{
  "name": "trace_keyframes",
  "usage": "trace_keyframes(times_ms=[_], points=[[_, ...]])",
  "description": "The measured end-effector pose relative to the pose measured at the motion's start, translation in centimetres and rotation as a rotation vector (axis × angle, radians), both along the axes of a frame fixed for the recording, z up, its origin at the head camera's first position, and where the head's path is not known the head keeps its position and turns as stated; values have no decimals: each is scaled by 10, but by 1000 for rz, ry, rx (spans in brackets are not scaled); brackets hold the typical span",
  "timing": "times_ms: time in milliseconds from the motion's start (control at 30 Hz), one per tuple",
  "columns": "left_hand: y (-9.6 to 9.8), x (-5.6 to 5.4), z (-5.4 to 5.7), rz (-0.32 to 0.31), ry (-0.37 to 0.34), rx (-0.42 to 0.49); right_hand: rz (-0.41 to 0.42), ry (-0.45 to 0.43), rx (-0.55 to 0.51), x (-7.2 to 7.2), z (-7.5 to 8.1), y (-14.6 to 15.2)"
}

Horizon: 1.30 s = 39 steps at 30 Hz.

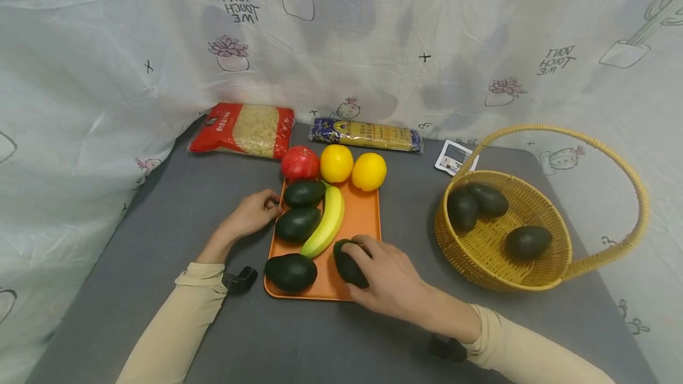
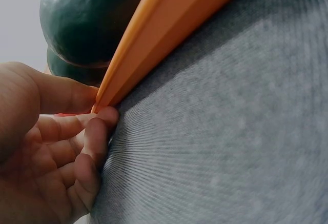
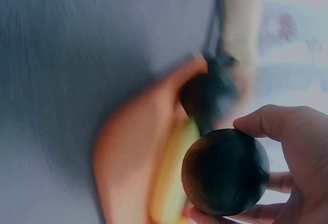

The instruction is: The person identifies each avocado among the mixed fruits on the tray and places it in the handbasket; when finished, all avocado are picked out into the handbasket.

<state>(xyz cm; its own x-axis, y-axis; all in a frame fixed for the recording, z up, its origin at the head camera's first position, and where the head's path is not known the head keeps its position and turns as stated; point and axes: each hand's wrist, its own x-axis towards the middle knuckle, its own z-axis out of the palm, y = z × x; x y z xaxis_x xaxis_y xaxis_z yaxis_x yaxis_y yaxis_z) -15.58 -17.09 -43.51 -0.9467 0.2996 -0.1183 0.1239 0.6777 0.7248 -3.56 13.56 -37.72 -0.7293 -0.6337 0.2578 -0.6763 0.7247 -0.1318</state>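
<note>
Avocado (image 3: 225, 172) sits clasped in the right grip (image 1: 392, 280) (the left grip (image 1: 252, 214) pinches the orange tray (image 1: 361, 215)).

seven avocados (image 1: 290, 272) are counted: three are seen in one wicker basket (image 1: 492, 240), three on one orange tray (image 1: 360, 215), and one is held in the right hand (image 1: 388, 277). one banana (image 1: 328, 224), one red fruit (image 1: 300, 163) and two yellow fruits (image 1: 337, 163) are counted. two food packages are found: one red bag (image 1: 242, 129) and one long packet (image 1: 368, 134). one small white card (image 1: 455, 157) is noted. with the left hand (image 1: 255, 211), two hands are counted.
</note>
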Motion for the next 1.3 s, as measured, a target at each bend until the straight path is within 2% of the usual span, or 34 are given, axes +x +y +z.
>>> trace_keyframes(times_ms=[167,267,367,433,600,733,800,933,1067,1133,1200,1300], points=[[-2,-1,1,5,0,2,-196,68,-37,-22,42,49],[-2,-2,4,-1,1,0,-348,51,-20,-35,65,88],[-2,-3,7,-7,3,-7,-509,-48,45,-47,79,128],[-1,-3,8,-10,-2,-7,-604,-142,100,-57,83,156],[0,-3,10,-19,-27,0,-735,-356,205,-80,72,211],[-1,0,6,-18,-29,-3,-771,-474,286,-92,57,231],[0,1,4,-15,-29,-2,-758,-507,317,-96,51,236],[1,2,2,-10,-22,0,-676,-525,375,-100,45,243],[1,2,2,-7,-24,1,-577,-515,414,-102,46,245],[1,1,2,-4,-24,3,-561,-499,403,-101,48,243],[1,1,3,-1,-22,6,-574,-441,367,-99,54,234],[1,1,3,4,-25,9,-582,-263,268,-89,62,204]])
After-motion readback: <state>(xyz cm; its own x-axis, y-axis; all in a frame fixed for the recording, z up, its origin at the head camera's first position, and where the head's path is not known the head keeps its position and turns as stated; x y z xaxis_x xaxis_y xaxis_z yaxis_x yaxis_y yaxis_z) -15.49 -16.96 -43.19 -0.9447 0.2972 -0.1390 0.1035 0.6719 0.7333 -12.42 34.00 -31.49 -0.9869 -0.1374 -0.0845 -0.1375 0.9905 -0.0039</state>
